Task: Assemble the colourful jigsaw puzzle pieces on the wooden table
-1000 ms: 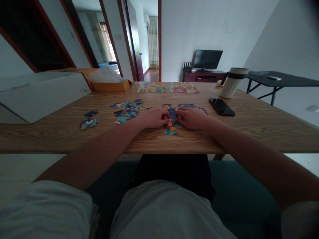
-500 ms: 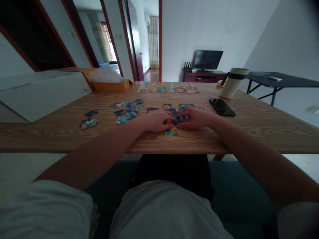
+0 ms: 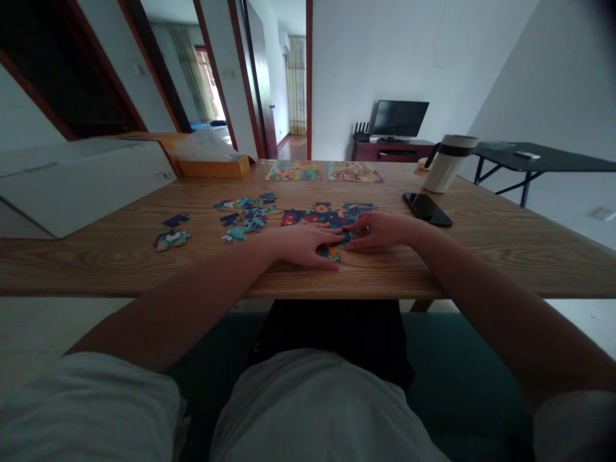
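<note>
Puzzle (image 3: pixel 328 217) under left hand (image 3: pixel 304 244), right hand (image 3: pixel 379 230); long axis seemingly left-right

I sat in a home, seemingly its living room: a television (image 3: pixel 401 119) stood on a low cabinet (image 3: pixel 366 152), and a long curtain (image 3: pixel 297 86) hung beyond an open door (image 3: pixel 262 90).

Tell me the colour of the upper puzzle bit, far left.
The puzzle bit is dark blue; see head view.

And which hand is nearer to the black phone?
The right. The right hand is at the puzzle pieces, left of the phone and closer to the person; the left hand lies farther left, beyond the right hand from the phone.
</note>
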`<state>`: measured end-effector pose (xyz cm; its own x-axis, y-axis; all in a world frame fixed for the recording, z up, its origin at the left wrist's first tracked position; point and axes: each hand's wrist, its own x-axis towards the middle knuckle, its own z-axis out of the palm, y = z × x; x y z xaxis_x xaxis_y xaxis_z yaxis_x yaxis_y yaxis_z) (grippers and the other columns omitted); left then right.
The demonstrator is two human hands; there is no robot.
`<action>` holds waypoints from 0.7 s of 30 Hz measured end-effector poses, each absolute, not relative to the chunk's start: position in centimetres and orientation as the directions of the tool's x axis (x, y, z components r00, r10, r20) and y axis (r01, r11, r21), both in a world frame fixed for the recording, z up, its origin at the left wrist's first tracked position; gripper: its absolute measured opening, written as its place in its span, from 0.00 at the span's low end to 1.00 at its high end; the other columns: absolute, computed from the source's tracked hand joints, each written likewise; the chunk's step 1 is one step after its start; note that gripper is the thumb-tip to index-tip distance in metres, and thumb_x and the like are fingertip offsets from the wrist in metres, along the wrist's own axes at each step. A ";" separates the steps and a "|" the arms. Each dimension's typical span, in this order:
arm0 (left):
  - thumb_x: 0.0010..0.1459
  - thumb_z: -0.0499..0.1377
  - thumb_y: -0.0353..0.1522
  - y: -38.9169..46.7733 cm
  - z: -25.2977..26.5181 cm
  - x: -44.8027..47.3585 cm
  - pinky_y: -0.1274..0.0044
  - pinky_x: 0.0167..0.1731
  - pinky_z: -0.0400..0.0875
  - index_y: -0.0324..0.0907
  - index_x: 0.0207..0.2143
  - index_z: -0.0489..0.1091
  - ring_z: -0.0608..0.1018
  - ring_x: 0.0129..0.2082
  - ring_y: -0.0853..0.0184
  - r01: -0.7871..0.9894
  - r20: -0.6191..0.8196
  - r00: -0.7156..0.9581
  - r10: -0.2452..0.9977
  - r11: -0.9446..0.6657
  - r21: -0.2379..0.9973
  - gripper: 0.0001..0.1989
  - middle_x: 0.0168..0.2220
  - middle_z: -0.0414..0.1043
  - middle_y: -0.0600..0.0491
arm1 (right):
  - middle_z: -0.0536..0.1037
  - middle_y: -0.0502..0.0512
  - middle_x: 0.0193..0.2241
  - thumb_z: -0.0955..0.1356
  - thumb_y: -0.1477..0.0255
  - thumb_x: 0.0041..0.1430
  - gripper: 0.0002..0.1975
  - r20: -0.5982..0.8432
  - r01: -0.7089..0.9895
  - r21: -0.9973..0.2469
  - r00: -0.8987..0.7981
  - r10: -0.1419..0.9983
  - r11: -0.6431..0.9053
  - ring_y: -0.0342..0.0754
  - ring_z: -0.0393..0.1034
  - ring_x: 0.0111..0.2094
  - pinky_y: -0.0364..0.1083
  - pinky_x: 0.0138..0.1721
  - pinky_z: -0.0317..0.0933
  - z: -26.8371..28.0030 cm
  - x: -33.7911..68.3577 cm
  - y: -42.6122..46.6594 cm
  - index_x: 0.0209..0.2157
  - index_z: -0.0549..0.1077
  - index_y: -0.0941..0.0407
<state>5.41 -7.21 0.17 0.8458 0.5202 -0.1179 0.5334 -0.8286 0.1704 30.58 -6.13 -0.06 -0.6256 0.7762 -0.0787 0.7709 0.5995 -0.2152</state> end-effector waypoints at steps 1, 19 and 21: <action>0.59 0.56 0.56 -7.3 0.3 5.4 0.64 0.68 0.46 0.45 0.71 0.56 0.53 0.72 0.52 0.543 -0.150 0.839 0.523 -0.821 0.176 0.44 0.72 0.52 0.46 | 0.80 0.52 0.26 0.68 0.47 0.59 0.24 -0.092 0.775 -0.216 -0.622 0.778 0.594 0.50 0.70 0.27 0.48 0.32 0.58 0.0 30.5 -6.1 0.47 0.83 0.48; 0.69 0.43 0.50 -7.5 -0.9 5.8 0.61 0.69 0.42 0.45 0.72 0.53 0.54 0.72 0.55 0.526 -0.110 0.849 0.517 -0.848 0.067 0.34 0.72 0.51 0.46 | 0.81 0.55 0.28 0.65 0.50 0.62 0.26 0.020 0.853 -0.403 -0.355 0.935 0.332 0.48 0.70 0.24 0.47 0.26 0.62 0.2 35.7 -3.7 0.44 0.84 0.54; 0.70 0.44 0.48 -7.6 -1.3 6.3 0.61 0.68 0.43 0.44 0.71 0.56 0.57 0.71 0.55 0.517 -0.077 0.855 0.513 -0.855 0.047 0.33 0.71 0.55 0.46 | 0.81 0.55 0.27 0.65 0.51 0.62 0.26 0.016 0.859 -0.394 -0.349 0.937 0.327 0.48 0.69 0.24 0.48 0.26 0.63 0.0 35.7 -3.5 0.46 0.83 0.55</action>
<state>6.30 -7.62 -1.28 0.8547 0.5132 -0.0775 0.5173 -0.8545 0.0466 35.72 -3.45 -0.03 -0.3492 0.9369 0.0158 0.8590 0.3269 -0.3940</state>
